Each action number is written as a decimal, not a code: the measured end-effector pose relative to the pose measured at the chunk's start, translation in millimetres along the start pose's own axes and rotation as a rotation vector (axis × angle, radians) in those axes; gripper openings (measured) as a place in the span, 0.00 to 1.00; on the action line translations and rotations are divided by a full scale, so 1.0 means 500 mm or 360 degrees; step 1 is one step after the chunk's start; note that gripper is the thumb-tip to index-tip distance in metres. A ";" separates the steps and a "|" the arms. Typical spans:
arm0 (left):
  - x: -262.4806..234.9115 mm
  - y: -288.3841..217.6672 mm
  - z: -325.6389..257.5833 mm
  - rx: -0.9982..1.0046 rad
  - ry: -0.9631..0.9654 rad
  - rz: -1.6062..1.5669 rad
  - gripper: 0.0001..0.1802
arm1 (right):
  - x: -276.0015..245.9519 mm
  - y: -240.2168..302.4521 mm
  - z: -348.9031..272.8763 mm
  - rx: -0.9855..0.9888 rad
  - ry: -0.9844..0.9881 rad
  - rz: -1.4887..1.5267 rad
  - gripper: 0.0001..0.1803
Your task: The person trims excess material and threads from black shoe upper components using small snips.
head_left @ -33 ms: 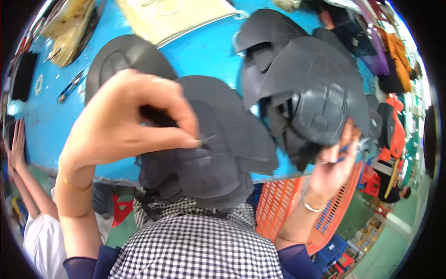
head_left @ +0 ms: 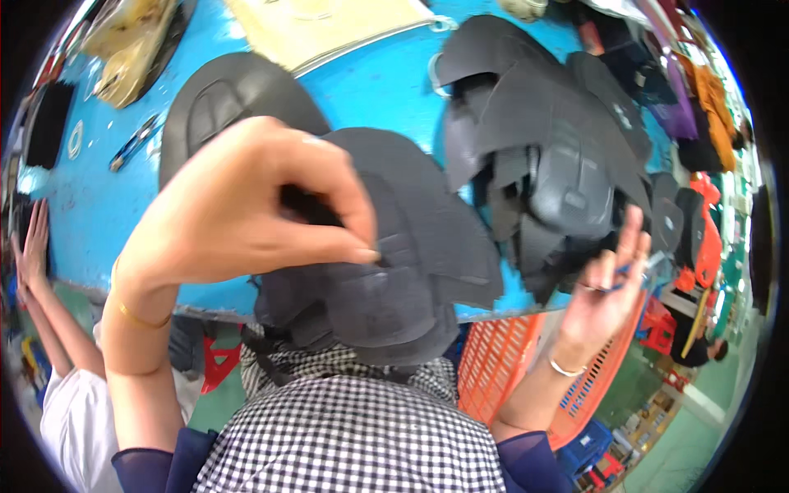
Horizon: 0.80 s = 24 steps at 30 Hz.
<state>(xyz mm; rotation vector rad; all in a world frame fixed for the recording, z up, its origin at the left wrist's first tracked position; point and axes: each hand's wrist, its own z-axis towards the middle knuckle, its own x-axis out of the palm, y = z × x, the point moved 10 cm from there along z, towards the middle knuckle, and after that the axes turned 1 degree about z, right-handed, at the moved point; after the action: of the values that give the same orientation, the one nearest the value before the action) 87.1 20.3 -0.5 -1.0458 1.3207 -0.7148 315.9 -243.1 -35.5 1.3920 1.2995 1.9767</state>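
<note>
Head view: left hand [head_left: 238, 205] pinched closed, hold unclear, over black panel stack [head_left: 399, 279], long axis body-outward; right hand [head_left: 590, 314], farther, grips blue-handled tool [head_left: 615, 287].

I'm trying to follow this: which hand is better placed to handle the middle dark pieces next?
Probably the left hand: it reaches over those dark pieces, while the right hand is off beside another black pile.

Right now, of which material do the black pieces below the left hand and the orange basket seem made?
Black pieces: perhaps synthetic leather or rubber, matte, judging by dull, lined surfaces; blur leaves this open.
Orange basket: likely moulded plastic, smooth, with regular openings.
</note>
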 end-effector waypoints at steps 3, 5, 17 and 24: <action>0.060 0.026 0.017 -0.0180 0.0378 0.0132 0.07 | -0.081 0.057 0.008 -0.0186 -0.0160 -0.0155 0.16; 0.081 0.023 0.021 0.0003 0.0438 0.0282 0.05 | -0.037 0.055 -0.009 -0.0175 -0.0145 -0.0274 0.14; 0.119 0.033 0.028 0.0311 0.0467 0.0708 0.06 | 0.281 -0.117 -0.100 0.0027 0.1555 -0.1523 0.10; 0.118 0.032 0.028 0.0302 0.0451 0.0714 0.07 | 0.389 -0.189 -0.173 -0.0631 0.2265 -0.2060 0.10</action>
<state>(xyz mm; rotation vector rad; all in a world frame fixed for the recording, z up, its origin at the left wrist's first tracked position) 107.4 -23.2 -40.6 -0.4791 1.6259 -0.6430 138.6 -92.5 -21.6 -1.1598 1.4081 1.7558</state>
